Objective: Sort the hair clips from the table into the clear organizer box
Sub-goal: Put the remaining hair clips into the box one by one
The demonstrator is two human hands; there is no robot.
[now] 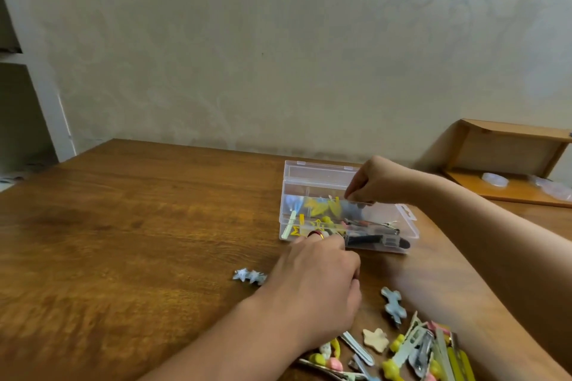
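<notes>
- While the clear organizer box [346, 213] is sitting open at centre right of the frame on the desk [139, 226], the right hand [376, 179] is hovering over its rear compartments, fingers curled downward and drawn together at the tips, seemingly pinching something small; what it holds is too blurred to name.
- The left hand [315, 284] is lying knuckles-up just in front of the box's near wall, fingers bunched and reaching forward; whether it is gripping a clip cannot be told.
- Both forearms are stretching in from the lower edge, the right one crossing above the loose pile of hair clips [414, 349] at lower right.
- A silvery star clip [250, 276] is lying apart, just left of the left hand, and a pale blue clip [393, 303] is resting between the pile and the box.
- Inside the box, yellow, blue and dark clips are already occupying several compartments.
- To do this step well, the right hand is probably best lowering its fingertips inside one compartment's walls before letting go, matching like with like, so nothing bounces across a divider.
</notes>
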